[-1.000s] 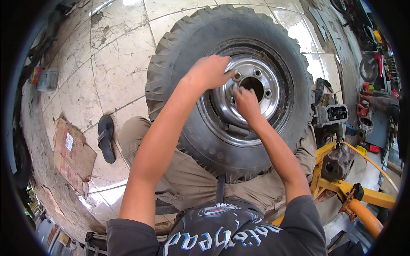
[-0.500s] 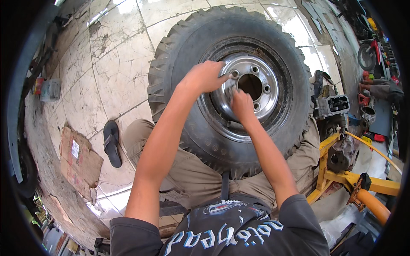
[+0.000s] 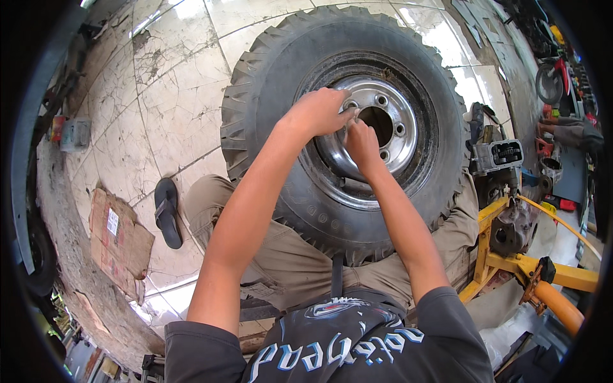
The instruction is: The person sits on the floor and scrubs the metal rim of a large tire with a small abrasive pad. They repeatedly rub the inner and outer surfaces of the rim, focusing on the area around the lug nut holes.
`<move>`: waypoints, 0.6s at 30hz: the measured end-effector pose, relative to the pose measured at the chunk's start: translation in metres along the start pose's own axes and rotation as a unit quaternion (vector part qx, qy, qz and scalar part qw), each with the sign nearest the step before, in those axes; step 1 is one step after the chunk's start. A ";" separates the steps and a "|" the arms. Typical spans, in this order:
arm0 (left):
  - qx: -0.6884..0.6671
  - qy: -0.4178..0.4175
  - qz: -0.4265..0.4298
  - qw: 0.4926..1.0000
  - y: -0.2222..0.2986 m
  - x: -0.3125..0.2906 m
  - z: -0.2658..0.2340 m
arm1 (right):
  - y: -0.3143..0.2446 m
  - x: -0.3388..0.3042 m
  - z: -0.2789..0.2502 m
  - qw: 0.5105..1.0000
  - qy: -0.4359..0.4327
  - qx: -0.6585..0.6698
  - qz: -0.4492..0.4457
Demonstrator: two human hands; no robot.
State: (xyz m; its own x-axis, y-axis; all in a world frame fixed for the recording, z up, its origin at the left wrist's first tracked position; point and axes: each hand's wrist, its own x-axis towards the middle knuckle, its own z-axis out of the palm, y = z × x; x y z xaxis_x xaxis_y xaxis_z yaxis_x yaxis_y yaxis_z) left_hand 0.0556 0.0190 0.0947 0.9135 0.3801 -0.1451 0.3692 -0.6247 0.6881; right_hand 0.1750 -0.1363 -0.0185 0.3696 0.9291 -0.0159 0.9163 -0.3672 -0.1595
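Observation:
A big knobbly black tyre (image 3: 268, 83) with a silver steel rim (image 3: 402, 137) leans between my knees on the tiled floor. My left hand (image 3: 316, 112) lies over the rim's upper left part, fingers curled toward the hub hole (image 3: 378, 121). My right hand (image 3: 361, 142) comes up from below, and its fingertips meet the left hand's at one spot on the rim face beside a bolt hole. Anything pinched between the fingers is too small or hidden to make out.
A black sandal (image 3: 168, 212) and a flattened piece of cardboard (image 3: 118, 239) lie on the floor to my left. A yellow metal stand (image 3: 543, 271) with engine parts (image 3: 501, 156) is close on my right. More tools and parts crowd the far right.
My right hand has slid from the hub hole leftward to the rim face, meeting my left hand's fingertips. The left hand has stayed on the rim's upper left.

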 end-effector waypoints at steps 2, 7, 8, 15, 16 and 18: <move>-0.004 -0.017 -0.020 1.000 0.003 -0.003 -0.001 | -0.003 -0.010 0.009 1.000 0.002 -0.004 0.010; 0.022 0.005 -0.007 1.000 -0.011 -0.003 0.001 | -0.011 -0.034 0.007 0.999 0.031 -0.003 -0.005; 0.016 0.001 -0.010 1.000 -0.006 0.001 -0.002 | -0.008 -0.028 0.006 0.999 0.044 0.004 -0.012; 0.028 -0.001 -0.012 1.000 -0.014 -0.012 0.000 | -0.010 -0.037 0.007 0.999 -0.005 0.019 0.026; 0.027 -0.001 -0.015 1.000 -0.014 -0.007 -0.001 | -0.009 -0.040 0.009 1.000 -0.005 0.015 0.019; 0.020 -0.006 -0.018 1.000 -0.007 0.003 -0.002 | -0.003 -0.022 0.007 0.999 0.018 0.026 -0.031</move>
State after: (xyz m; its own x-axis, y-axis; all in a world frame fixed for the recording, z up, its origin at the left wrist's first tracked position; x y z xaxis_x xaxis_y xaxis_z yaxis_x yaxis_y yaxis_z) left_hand 0.0551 0.0262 0.0911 0.9012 0.3947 -0.1790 0.4089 -0.6372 0.6533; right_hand 0.1628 -0.1557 -0.0242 0.3188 0.9473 0.0300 0.9284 -0.3058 -0.2110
